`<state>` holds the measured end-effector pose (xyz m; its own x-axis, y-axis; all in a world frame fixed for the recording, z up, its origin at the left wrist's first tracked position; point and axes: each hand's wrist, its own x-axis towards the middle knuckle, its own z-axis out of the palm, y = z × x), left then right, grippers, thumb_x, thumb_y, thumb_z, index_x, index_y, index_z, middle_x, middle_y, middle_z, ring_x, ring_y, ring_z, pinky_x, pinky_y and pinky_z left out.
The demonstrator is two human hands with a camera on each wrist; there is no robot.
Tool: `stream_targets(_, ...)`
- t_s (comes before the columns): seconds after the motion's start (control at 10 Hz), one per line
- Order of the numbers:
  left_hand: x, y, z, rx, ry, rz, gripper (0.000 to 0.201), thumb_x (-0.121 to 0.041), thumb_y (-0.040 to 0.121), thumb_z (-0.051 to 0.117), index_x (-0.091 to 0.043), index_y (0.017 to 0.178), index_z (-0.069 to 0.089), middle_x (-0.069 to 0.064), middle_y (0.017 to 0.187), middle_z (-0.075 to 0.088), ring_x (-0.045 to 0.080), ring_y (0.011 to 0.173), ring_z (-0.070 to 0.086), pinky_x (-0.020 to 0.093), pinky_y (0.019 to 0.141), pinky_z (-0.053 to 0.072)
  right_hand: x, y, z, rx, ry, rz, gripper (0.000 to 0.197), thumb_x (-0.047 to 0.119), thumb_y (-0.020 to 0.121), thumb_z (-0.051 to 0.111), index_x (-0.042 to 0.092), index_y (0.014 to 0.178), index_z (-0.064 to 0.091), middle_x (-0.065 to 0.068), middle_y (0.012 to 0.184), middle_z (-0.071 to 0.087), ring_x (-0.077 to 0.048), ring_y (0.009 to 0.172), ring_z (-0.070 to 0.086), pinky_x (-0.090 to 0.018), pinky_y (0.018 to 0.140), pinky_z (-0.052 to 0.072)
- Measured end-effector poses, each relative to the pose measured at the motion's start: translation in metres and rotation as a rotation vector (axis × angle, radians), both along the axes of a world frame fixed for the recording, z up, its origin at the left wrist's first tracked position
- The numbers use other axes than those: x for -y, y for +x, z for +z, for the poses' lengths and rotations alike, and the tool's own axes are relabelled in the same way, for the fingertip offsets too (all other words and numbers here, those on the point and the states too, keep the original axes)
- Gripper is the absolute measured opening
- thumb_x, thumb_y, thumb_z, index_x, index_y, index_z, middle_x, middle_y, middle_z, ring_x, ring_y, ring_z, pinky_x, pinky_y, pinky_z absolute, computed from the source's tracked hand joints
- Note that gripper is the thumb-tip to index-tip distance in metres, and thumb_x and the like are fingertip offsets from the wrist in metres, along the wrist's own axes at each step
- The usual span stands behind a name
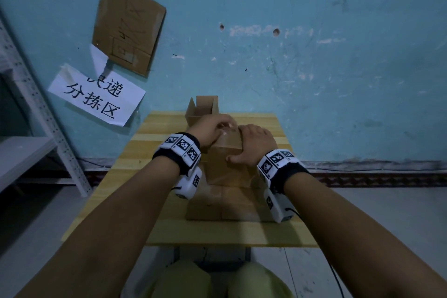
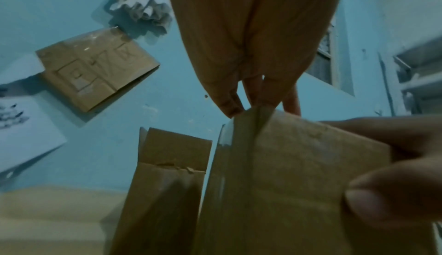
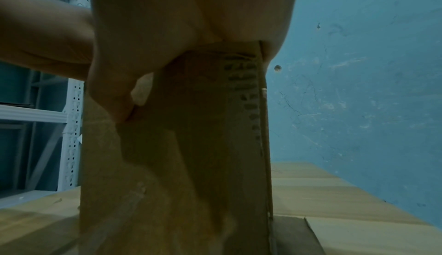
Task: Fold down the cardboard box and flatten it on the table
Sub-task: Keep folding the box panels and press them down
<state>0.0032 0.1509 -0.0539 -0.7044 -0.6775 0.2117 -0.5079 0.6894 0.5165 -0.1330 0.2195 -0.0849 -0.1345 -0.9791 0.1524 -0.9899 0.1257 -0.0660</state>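
A tall brown cardboard box (image 1: 227, 169) (image 2: 299, 164) (image 3: 191, 145) stands upright on the middle of the wooden table (image 1: 164, 227). My left hand (image 1: 223, 126) (image 2: 253, 102) is at its top far edge, fingertips pinching a strip of clear tape that lifts off the box. My right hand (image 1: 251, 140) (image 3: 167, 51) grips the top right of the box, palm over the top and thumb (image 3: 114, 98) pressed on the near face. The top face is mostly hidden under both hands.
A smaller open cardboard box (image 1: 202, 109) (image 2: 167, 164) stands just behind, at the table's far edge. A flat piece of cardboard (image 1: 225, 203) (image 3: 299, 236) lies under the upright box. A metal shelf (image 1: 29, 152) is at the left, a blue wall close behind.
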Motion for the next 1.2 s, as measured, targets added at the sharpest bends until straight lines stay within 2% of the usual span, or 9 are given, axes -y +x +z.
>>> stream_targets(0.2,0.002,0.000,0.005,0.020,-0.053,0.061,0.020,-0.009,0.088,0.059,-0.002,0.102,0.072,0.012,0.106,0.067,0.021,0.099,0.059,0.019,0.080,0.037,-0.001,-0.002,0.000,0.004,-0.004,0.005,0.088,0.062,0.072,0.062,0.015,0.140,0.029,-0.008,0.140,0.040,-0.026,0.130,0.037,-0.039,0.110,0.024)
stream_targets(0.3,-0.002,0.003,0.003,-0.036,-0.047,0.117,0.023,-0.012,0.091,0.056,-0.002,0.105,0.071,0.013,0.105,0.066,0.017,0.090,0.055,0.018,0.077,0.035,0.000,-0.001,0.000,0.001,-0.007,0.009,0.088,0.061,0.073,0.062,0.014,0.139,0.030,-0.008,0.140,0.040,-0.026,0.130,0.037,-0.039,0.110,0.025)
stream_targets(0.4,-0.003,0.003,0.001,-0.018,-0.015,0.137,0.026,-0.012,0.094,0.050,-0.003,0.111,0.068,0.013,0.108,0.068,0.023,0.101,0.058,0.020,0.082,0.037,0.001,-0.001,0.000,-0.004,-0.008,0.012,0.087,0.061,0.073,0.062,0.014,0.139,0.030,-0.008,0.139,0.040,-0.026,0.130,0.037,-0.040,0.110,0.025)
stream_targets(0.5,-0.001,-0.001,0.001,-0.035,0.050,0.175,0.030,-0.004,0.092,0.048,-0.011,0.119,0.060,0.006,0.084,0.062,0.024,0.090,0.058,0.027,0.079,0.042,0.001,0.000,0.000,0.001,-0.001,0.009,0.089,0.062,0.073,0.062,0.014,0.140,0.029,-0.007,0.140,0.039,-0.026,0.131,0.036,-0.040,0.111,0.024)
stream_targets(0.7,0.000,-0.009,0.001,-0.069,0.062,0.290,0.015,-0.006,0.090,0.055,0.003,0.093,0.067,0.017,0.103,0.066,0.027,0.101,0.059,0.030,0.088,0.044,0.000,-0.001,-0.001,0.001,-0.007,0.003,0.090,0.063,0.072,0.062,0.014,0.140,0.029,-0.007,0.140,0.039,-0.026,0.131,0.036,-0.039,0.111,0.024)
stream_targets(0.8,-0.003,-0.008,-0.006,-0.086,0.038,0.308,0.019,-0.008,0.093,0.050,0.003,0.090,0.066,0.014,0.099,0.065,0.026,0.098,0.059,0.028,0.086,0.041,0.001,-0.001,0.000,-0.004,-0.006,0.000,0.089,0.062,0.073,0.061,0.014,0.140,0.029,-0.007,0.140,0.040,-0.025,0.130,0.037,-0.039,0.111,0.023)
stream_targets(0.9,-0.004,-0.010,-0.011,-0.082,-0.035,0.357,0.030,-0.013,0.093,0.052,-0.008,0.064,0.056,0.008,0.085,0.054,0.023,0.087,0.057,0.029,0.081,0.041,0.002,0.000,-0.001,-0.008,-0.004,-0.003,0.089,0.063,0.073,0.061,0.014,0.140,0.029,-0.007,0.141,0.039,-0.026,0.131,0.036,-0.040,0.111,0.023)
stream_targets(1.1,-0.005,-0.008,-0.006,-0.133,-0.029,0.333,0.015,0.000,0.087,0.052,-0.004,0.096,0.064,0.009,0.089,0.061,0.022,0.088,0.058,0.032,0.086,0.046,0.001,0.001,0.000,-0.012,-0.008,-0.005,0.089,0.062,0.072,0.062,0.014,0.139,0.030,-0.008,0.140,0.039,-0.026,0.131,0.036,-0.040,0.110,0.024)
stream_targets(1.2,-0.008,-0.009,-0.002,-0.040,-0.030,0.322,0.020,-0.002,0.090,0.049,-0.001,0.098,0.067,0.014,0.105,0.066,0.028,0.103,0.060,0.031,0.091,0.044,0.000,0.001,0.000,-0.005,0.002,-0.008,0.090,0.062,0.072,0.062,0.014,0.140,0.029,-0.008,0.142,0.039,-0.026,0.132,0.036,-0.040,0.111,0.024)
